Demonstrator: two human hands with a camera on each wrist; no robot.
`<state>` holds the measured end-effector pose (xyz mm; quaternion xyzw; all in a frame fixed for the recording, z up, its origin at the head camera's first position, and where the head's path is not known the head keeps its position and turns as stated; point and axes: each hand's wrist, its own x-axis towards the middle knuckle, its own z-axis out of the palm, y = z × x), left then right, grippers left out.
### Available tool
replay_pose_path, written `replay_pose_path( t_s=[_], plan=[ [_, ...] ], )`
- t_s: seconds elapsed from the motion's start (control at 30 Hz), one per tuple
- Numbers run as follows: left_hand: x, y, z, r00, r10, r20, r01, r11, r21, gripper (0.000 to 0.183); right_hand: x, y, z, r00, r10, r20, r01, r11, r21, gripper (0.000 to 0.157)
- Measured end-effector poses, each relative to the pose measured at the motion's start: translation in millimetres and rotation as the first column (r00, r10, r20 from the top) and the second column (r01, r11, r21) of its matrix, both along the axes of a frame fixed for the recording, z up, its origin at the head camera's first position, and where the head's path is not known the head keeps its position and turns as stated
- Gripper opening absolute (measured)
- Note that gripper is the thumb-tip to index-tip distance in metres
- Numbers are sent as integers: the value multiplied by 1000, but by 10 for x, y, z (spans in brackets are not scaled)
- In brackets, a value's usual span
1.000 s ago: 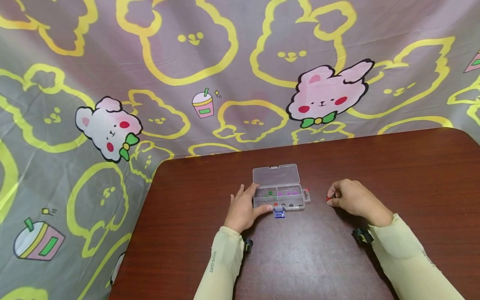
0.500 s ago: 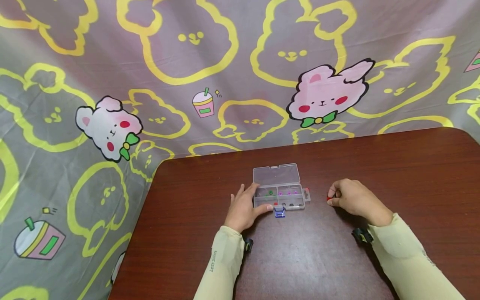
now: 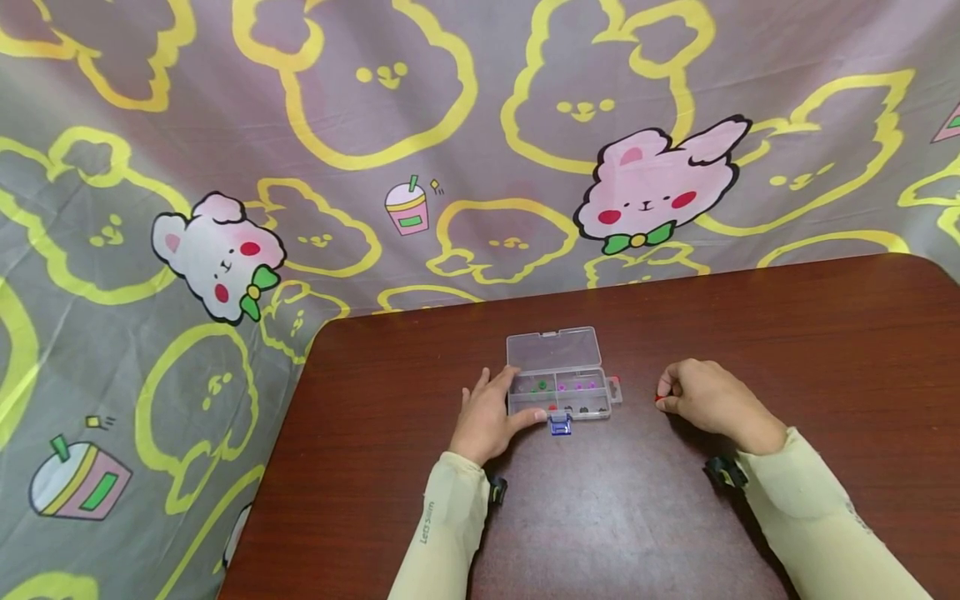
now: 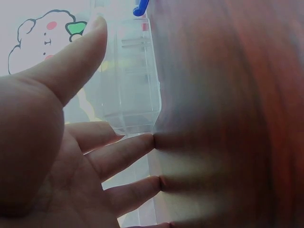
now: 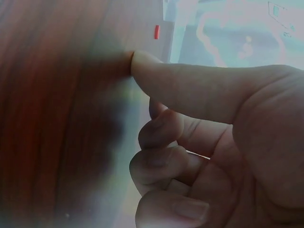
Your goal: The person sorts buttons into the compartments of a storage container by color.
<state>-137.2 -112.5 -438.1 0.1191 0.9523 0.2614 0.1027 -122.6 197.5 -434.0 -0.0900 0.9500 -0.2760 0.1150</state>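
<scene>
A clear plastic compartment box sits on the table, its lid laid back and its blue latch hanging at the front. Small green pieces, purple pieces, a red piece and dark pieces lie in separate compartments. My left hand spans the box's left end with fingers spread, thumb at the front edge beside the latch. To the right of the box, my right hand pinches a small red piece close over the table; the thumb hides it in the right wrist view.
The dark wood table reaches back to a patterned curtain that hangs along the far and left sides. A hanging tab with red on it sticks out from the box's right end, towards my right hand.
</scene>
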Motion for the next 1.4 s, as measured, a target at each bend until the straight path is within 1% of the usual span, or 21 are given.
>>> replay_pose_path(
  t_s=[0.2, 0.5, 0.77, 1.07, 1.4],
  plan=[
    [-9, 7, 5, 1000, -4, -5, 4, 1000, -10, 81, 4, 14, 13, 1000, 7, -21, -7, 1000, -3, 13],
    [-5, 6, 2, 1000, -2, -7, 2, 1000, -2, 80, 7, 32, 40, 999, 6, -43, -6, 1000, -3, 13],
    [8, 15, -1, 1000, 2, 4, -2, 1000, -4, 81, 20, 15, 76, 999, -10, -35, 10, 1000, -5, 12],
    [18, -4, -7, 1000, 9, 16, -9, 1000, 6, 80, 34, -8, 92, 997, -4, -83, 3, 1000, -12, 13],
    [15, 0, -7, 1000, 11, 12, -11, 1000, 4, 81, 25, -62, 149, 995, -19, -99, 19, 1000, -10, 14]
  ],
)
